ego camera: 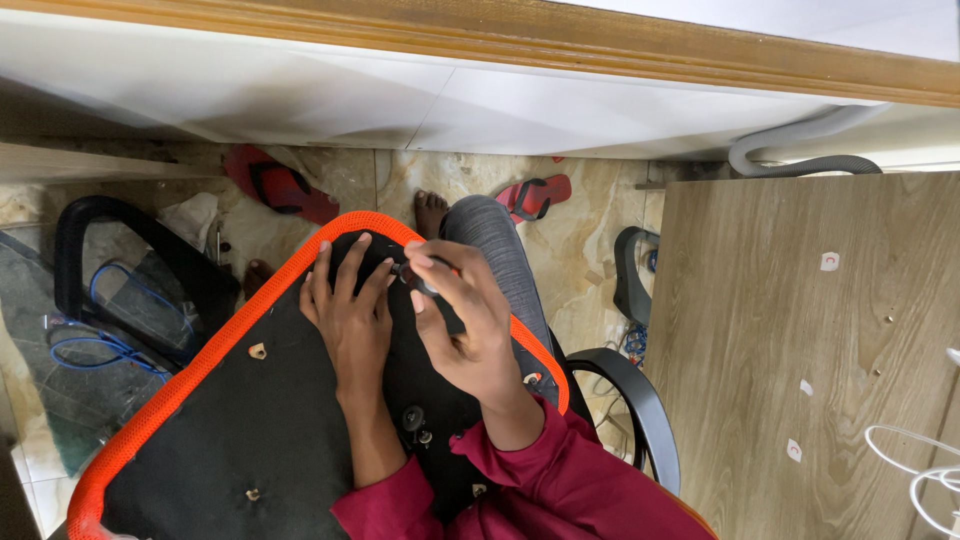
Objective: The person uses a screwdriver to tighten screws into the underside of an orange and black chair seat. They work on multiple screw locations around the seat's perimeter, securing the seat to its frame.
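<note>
A chair seat (240, 420) lies upside down on my lap, black underneath with an orange mesh rim. My left hand (350, 305) rests flat on the black underside near the far rim, fingers spread. Right beside it, my right hand (465, 320) grips a dark tool handle (420, 280), a screwdriver by its look, with its tip pointing toward the left fingertips. Two dark bolts (415, 425) stand on the underside between my forearms. My sleeves are dark red.
A wooden table top (800, 340) with white cables (920, 470) fills the right. A black armrest (640, 410) sits beside my knee. Left lies a black chair frame (110, 260) with blue wire. Red sandals (285, 185) lie on the marble floor by the white wall.
</note>
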